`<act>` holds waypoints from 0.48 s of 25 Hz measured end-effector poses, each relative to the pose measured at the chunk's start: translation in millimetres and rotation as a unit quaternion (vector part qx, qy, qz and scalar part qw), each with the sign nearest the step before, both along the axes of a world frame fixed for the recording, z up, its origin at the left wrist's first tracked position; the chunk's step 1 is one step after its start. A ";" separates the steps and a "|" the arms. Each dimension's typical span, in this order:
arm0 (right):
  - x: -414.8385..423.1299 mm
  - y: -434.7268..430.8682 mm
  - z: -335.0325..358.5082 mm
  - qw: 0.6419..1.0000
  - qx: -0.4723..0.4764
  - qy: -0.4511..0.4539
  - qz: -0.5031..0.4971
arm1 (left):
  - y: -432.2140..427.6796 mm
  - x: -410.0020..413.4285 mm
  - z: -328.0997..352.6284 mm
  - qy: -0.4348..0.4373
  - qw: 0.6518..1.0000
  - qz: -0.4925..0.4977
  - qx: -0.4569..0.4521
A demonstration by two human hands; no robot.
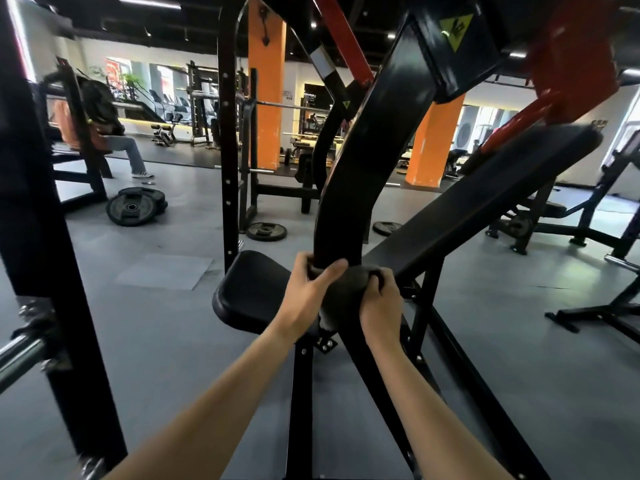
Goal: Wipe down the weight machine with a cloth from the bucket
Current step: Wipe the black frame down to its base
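We spot a yellow warning sticker (455,31) up on the weight machine (363,168), its black symbol blurred. We read no words or numbers anywhere.

Dark grey cloth (349,285), bunched and wrapped round the curved black upright (367,161) of the weight machine (450,46). Padded black seat (252,289) and sloping backrest (485,202) just beside.

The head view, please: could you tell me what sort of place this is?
A commercial gym, it seems: weight plates lie on the floor, a weight machine with padded seat stands in front, and a barbell rests on a rack.
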State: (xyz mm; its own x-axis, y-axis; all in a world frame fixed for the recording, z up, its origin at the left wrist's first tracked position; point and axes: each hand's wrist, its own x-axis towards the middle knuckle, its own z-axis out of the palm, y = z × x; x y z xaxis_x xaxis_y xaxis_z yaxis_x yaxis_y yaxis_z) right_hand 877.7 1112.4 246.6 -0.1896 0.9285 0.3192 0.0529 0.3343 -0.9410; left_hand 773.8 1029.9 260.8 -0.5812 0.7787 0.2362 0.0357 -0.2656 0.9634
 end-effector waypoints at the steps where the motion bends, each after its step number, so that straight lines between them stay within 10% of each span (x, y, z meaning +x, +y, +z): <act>1: 4.4 1.7 -7.8 1.000 -0.006 -0.026 -0.013 | 1.1 0.9 -13.3 0.008 1.000 -0.015 -0.019; 12: -4.1 10.9 -29.8 0.990 0.105 -0.074 -0.057 | 16.7 2.3 -57.2 0.033 0.995 -0.083 -0.047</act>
State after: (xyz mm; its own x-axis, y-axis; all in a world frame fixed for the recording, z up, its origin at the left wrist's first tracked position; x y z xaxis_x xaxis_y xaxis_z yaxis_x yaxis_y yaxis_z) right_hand 873.6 1123.3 216.8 -0.1470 0.8622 0.4847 0.2330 0.5064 -0.8302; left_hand 776.1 1046.5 203.6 -0.4283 0.8832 0.1912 0.0627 -0.1820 0.9813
